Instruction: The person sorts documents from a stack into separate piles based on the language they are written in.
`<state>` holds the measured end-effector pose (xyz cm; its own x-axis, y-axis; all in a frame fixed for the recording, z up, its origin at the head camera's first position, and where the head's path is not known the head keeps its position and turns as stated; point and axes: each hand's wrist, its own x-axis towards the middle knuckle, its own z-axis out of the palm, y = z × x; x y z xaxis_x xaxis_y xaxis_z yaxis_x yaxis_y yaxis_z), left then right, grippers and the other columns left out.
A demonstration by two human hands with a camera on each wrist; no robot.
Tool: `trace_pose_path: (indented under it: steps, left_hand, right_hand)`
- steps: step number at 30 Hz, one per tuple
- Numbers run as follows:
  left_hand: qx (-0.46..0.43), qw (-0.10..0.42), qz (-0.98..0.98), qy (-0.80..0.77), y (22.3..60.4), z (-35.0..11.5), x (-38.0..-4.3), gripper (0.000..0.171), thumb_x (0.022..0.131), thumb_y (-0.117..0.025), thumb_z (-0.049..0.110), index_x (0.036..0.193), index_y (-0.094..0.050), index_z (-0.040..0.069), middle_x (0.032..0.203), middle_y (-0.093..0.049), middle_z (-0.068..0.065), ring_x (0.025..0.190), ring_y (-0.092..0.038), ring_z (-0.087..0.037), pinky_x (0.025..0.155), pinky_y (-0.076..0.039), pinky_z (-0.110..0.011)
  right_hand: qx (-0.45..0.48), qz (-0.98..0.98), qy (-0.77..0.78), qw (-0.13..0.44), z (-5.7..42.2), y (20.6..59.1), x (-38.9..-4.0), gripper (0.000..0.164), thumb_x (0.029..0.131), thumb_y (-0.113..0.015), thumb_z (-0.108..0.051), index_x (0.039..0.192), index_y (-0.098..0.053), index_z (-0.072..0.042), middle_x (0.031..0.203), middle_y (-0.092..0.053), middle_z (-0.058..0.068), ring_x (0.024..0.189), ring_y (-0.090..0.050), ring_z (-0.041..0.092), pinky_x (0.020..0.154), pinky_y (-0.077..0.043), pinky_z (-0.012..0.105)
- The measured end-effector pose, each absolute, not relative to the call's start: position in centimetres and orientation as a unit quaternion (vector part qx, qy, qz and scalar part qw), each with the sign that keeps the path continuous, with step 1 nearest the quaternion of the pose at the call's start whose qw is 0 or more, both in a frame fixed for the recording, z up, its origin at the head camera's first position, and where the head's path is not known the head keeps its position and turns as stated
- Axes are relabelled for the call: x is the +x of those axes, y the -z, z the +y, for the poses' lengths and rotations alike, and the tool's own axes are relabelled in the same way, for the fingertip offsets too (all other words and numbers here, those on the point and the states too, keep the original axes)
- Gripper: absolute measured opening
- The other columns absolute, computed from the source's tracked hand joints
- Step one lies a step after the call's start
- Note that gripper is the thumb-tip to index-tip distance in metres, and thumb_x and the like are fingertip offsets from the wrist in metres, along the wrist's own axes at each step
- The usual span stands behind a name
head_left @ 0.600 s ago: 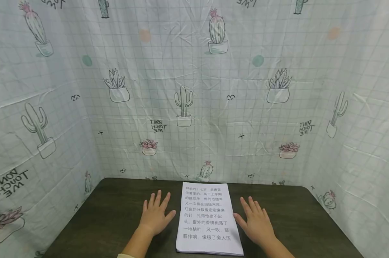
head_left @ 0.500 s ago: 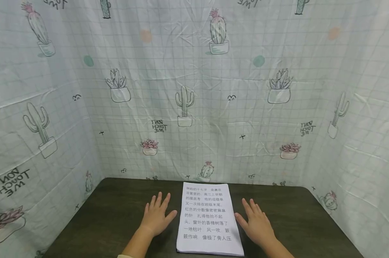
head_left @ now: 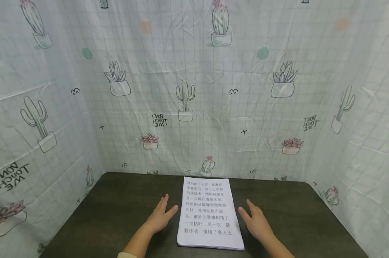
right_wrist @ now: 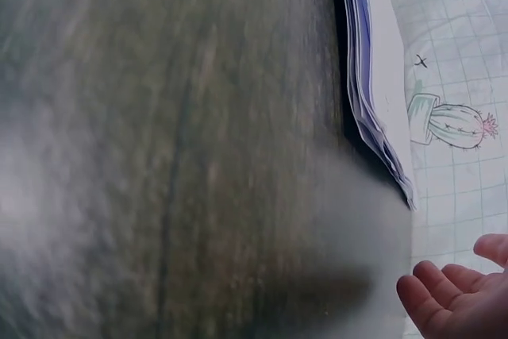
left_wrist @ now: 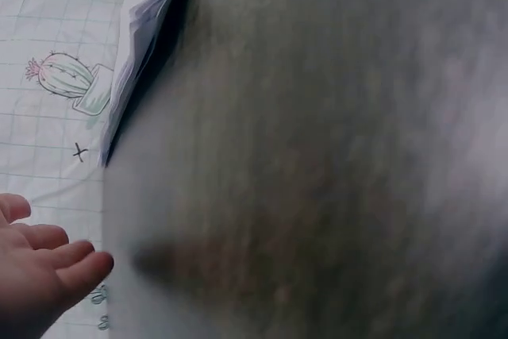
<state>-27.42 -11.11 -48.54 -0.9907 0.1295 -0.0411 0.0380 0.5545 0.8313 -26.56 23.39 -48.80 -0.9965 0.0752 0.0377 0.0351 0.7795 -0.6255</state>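
A stack of white paper [head_left: 210, 238] printed with large Chinese text lies on the dark table, its long sides pointing away from me. To its left, my left hand [head_left: 159, 218] is turned on edge with the thumb up and fingers extended, a small gap from the sheets. On the other side my right hand [head_left: 256, 223] mirrors it, thumb toward the paper, also apart from it. Several layered sheet edges of the stack [left_wrist: 147, 29] show in the left wrist view, with relaxed fingers [left_wrist: 83, 271] below. The right wrist view has the stack's opposite edge [right_wrist: 361, 53] and that hand's fingers [right_wrist: 432, 295].
The dark wooden table [head_left: 117, 200] has rounded far corners. A pale cloth [head_left: 194, 71] printed with cacti and a grid hangs behind it and along both sides.
Both hands have rolled from palm-down and spread to thumb-up, edge-on, staying beside the stack. The view has tilted slightly, so the scene sits a little higher. The paper keeps its place on the table.
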Motion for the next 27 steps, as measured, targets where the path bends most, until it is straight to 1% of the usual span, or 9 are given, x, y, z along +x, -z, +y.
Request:
trace_pose_path:
  steps: [2, 5, 6, 7, 11, 13, 16, 22, 27]
  left_hand:
    - [0.042, 0.054, 0.867, -0.493, 48.8, -10.9, -27.5, 0.085, 0.096, -0.051, 0.052, 0.154, -0.019, -0.003, 0.157, -0.018, -0.033, 0.143, -0.018, -0.055, 0.111, -0.02, -0.072]
    - [0.029, 0.064, 0.846, -0.529, 49.2, -10.7, -27.6, 0.083, 0.097, -0.052, 0.047, 0.152, -0.02, -0.006, 0.154, -0.023, -0.035, 0.14, -0.025, -0.056, 0.11, -0.026, -0.069]
    - [0.026, 0.069, 0.837, -0.542, 49.4, -10.6, -27.6, 0.082, 0.097, -0.052, 0.045, 0.152, -0.019, -0.007, 0.154, -0.024, -0.036, 0.138, -0.028, -0.056, 0.109, -0.029, -0.068]
    - [0.024, 0.074, 0.827, -0.556, 49.5, -10.5, -27.6, 0.081, 0.098, -0.053, 0.043, 0.151, -0.019, -0.008, 0.152, -0.024, -0.038, 0.136, -0.033, -0.057, 0.108, -0.033, -0.066]
    - [0.022, 0.115, 0.752, -0.649, 50.1, -10.5, -27.7, 0.081, 0.098, -0.056, 0.029, 0.149, -0.011, -0.015, 0.151, -0.017, -0.043, 0.138, -0.03, -0.055, 0.106, -0.042, -0.058]
    - [0.025, 0.133, 0.714, -0.686, 50.3, -10.5, -27.7, 0.081, 0.097, -0.057, 0.022, 0.148, -0.008, -0.018, 0.15, -0.015, -0.044, 0.139, -0.028, -0.055, 0.105, -0.045, -0.054]
    - [0.019, 0.158, 0.677, -0.719, 50.7, -10.6, -27.7, 0.08, 0.095, -0.058, 0.018, 0.147, -0.008, -0.019, 0.15, -0.017, -0.045, 0.139, -0.03, -0.053, 0.103, -0.048, -0.051]
    - [0.019, 0.191, 0.651, -0.734, 51.2, -10.4, -27.5, 0.077, 0.094, -0.059, 0.012, 0.146, -0.013, -0.021, 0.149, -0.025, -0.042, 0.133, -0.041, -0.049, 0.1, -0.05, -0.051]
    - [0.018, 0.181, 0.67, -0.72, 51.8, -9.8, -27.6, 0.072, 0.088, -0.063, 0.002, 0.143, -0.023, -0.022, 0.143, -0.039, -0.04, 0.121, -0.057, -0.034, 0.097, -0.053, -0.048]
  right_hand:
    - [-0.04, -0.941, -0.336, 0.027, 23.3, 48.8, -26.6, 0.07, 0.102, -0.042, -0.044, 0.148, -0.03, 0.009, 0.145, -0.034, 0.04, 0.128, -0.043, 0.056, 0.099, -0.039, 0.068]
    - [-0.053, -0.934, -0.353, 0.02, 23.2, 48.9, -26.6, 0.069, 0.102, -0.041, -0.043, 0.146, -0.033, 0.01, 0.143, -0.037, 0.04, 0.13, -0.04, 0.057, 0.101, -0.037, 0.068]
    - [-0.058, -0.93, -0.361, 0.018, 23.2, 48.9, -26.6, 0.069, 0.102, -0.04, -0.043, 0.145, -0.033, 0.011, 0.143, -0.039, 0.04, 0.13, -0.039, 0.056, 0.102, -0.037, 0.067]
    - [-0.062, -0.926, -0.373, 0.014, 23.1, 49.0, -26.6, 0.07, 0.102, -0.04, -0.044, 0.145, -0.033, 0.011, 0.142, -0.039, 0.04, 0.128, -0.043, 0.056, 0.101, -0.041, 0.065]
    - [-0.086, -0.887, -0.453, -0.014, 22.8, 49.2, -26.4, 0.076, 0.101, -0.041, -0.048, 0.146, -0.028, 0.012, 0.142, -0.036, 0.042, 0.118, -0.055, 0.051, 0.085, -0.056, 0.049]
    - [-0.099, -0.866, -0.489, -0.029, 22.6, 49.3, -26.4, 0.076, 0.101, -0.042, -0.047, 0.147, -0.027, 0.012, 0.143, -0.035, 0.042, 0.113, -0.059, 0.049, 0.076, -0.06, 0.043]
    - [-0.112, -0.844, -0.522, -0.054, 22.5, 49.3, -26.3, 0.073, 0.102, -0.042, -0.042, 0.144, -0.028, 0.015, 0.137, -0.041, 0.042, 0.11, -0.06, 0.047, 0.073, -0.06, 0.042]
    - [-0.149, -0.826, -0.536, -0.092, 22.2, 49.3, -26.1, 0.062, 0.099, -0.048, -0.033, 0.134, -0.043, 0.018, 0.116, -0.058, 0.036, 0.097, -0.064, 0.037, 0.071, -0.06, 0.04]
    - [-0.155, -0.847, -0.502, -0.081, 21.7, 49.7, -26.2, 0.049, 0.093, -0.058, -0.024, 0.125, -0.057, 0.013, 0.104, -0.065, 0.023, 0.086, -0.061, 0.026, 0.064, -0.057, 0.033]
